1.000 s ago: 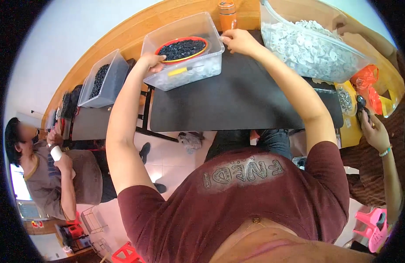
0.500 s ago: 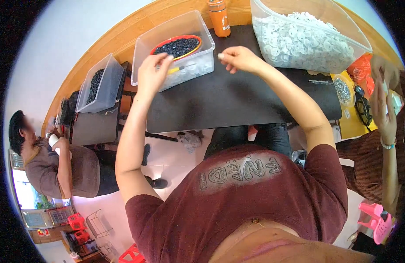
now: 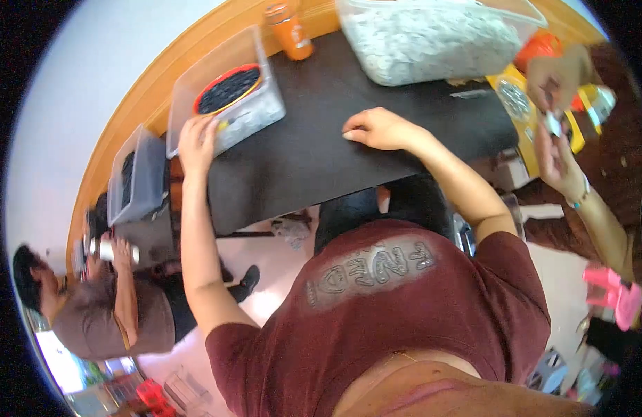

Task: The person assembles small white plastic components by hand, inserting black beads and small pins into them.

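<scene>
My left hand (image 3: 198,144) is beside the front wall of a clear plastic bin (image 3: 271,104), fingers bent downward and bunched together. Motion blur hides whatever they may hold. In that bin are white pieces and a red-and-yellow-rimmed bowl (image 3: 204,104) full of small black parts. A small yellow thing (image 3: 224,126) shows at the bin wall by my fingertips. Low over the dark table (image 3: 300,167), my right hand (image 3: 382,130) has its thumb and fingers drawn together. Anything between them is too small to make out.
A large clear bin of white plastic pieces (image 3: 432,45) stands at the back right, an orange bottle (image 3: 289,31) at the back. Left is another bin (image 3: 141,174) with black parts. One person (image 3: 119,306) works at left; another's hands (image 3: 557,132) hold something white at right.
The view has turned and shifted, so the table and bins appear tilted and moved left. My hands have lowered and spread farther apart, the left one now against the bin's front side.
</scene>
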Demonstrator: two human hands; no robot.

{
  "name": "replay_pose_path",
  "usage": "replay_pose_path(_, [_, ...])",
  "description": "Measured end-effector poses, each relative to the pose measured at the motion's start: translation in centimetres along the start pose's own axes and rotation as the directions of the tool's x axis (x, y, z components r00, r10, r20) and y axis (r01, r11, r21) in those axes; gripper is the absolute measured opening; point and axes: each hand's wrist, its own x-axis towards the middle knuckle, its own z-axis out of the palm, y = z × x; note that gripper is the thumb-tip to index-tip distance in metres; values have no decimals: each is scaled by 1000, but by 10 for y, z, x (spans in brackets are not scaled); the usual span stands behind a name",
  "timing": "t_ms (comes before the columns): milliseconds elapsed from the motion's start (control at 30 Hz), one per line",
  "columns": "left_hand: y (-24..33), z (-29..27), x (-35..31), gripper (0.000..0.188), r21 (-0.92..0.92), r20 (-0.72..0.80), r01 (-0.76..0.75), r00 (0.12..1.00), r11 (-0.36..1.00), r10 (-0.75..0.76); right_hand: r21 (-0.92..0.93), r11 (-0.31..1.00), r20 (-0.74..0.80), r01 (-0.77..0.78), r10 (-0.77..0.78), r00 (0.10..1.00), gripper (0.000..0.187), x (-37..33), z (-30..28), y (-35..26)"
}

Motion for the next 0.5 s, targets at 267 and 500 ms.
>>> replay_pose_path(267, [106,37,-11,20,-66,-46,-141,989,988,138,498,846,-110,-191,280,954,26,-27,8,27])
replay_pose_path(500, [202,80,-45,21,-421,135,-125,971,898,199,479,872,-173,-97,202,964,24,-33,11,27])
